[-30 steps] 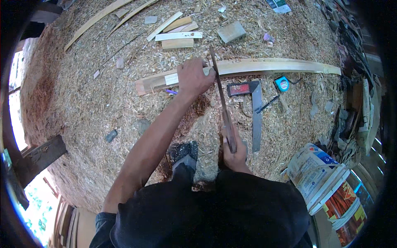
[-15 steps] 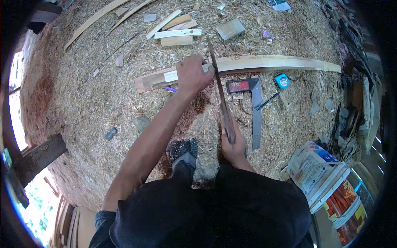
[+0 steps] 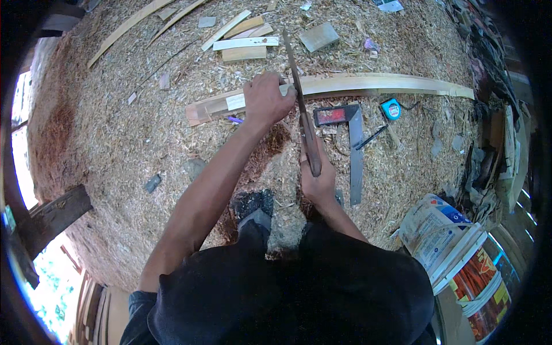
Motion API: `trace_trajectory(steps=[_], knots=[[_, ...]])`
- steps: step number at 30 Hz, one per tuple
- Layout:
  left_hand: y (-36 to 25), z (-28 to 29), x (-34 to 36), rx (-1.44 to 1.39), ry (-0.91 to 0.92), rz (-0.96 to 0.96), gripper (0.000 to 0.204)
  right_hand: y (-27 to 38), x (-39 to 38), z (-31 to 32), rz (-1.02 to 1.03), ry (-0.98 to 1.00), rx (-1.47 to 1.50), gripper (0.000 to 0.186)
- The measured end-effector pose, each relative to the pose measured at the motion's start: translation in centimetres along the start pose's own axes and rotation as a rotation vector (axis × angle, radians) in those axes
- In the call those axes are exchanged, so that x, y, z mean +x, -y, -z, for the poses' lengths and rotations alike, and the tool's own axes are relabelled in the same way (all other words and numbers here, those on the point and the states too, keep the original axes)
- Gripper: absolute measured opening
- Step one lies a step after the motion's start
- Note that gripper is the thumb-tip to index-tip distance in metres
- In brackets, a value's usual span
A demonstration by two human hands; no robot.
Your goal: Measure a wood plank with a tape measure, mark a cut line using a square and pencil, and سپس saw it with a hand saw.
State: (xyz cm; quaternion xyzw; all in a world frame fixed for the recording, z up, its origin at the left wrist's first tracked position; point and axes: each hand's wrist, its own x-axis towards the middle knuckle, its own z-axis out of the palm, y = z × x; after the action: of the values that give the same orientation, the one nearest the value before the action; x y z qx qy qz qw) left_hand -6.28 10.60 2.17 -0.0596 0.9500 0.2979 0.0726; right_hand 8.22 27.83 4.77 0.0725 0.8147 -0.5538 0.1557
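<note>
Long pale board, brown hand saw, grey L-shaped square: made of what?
Long pale board: wood, apparently unfinished; bare, pale surface.
Brown hand saw: blade likely steel, dull; thin, brownish.
Grey L-shaped square: likely metal, matte; flat grey blade. Black-and-red stock: unclear.

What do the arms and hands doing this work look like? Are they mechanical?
No, they are human. The left hand and right hand are ungloved, with no cables. Both visible forearms are bare. A dark bluish sleeve shows near the left elbow; the right sleeve is not visible.
</note>
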Motion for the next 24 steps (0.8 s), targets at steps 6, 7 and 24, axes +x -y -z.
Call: trace_trajectory(steps=[6,7,24], knots=[[-0.2,-0.1,-0.4,0.030,0.005,-0.019,0.036,-2.0,-6.4,1.8,-0.024,0.031,0.004,0.058],[-0.2,-0.1,-0.4,0.028,0.007,-0.016,0.036,-1.4,-6.1,2.0,0.006,0.014,0.006,0.059],[-0.1,0.4,-0.1,0.013,0.048,0.015,0.036,-0.7,-0.8,-0.1,0.125,-0.017,-0.047,0.060]])
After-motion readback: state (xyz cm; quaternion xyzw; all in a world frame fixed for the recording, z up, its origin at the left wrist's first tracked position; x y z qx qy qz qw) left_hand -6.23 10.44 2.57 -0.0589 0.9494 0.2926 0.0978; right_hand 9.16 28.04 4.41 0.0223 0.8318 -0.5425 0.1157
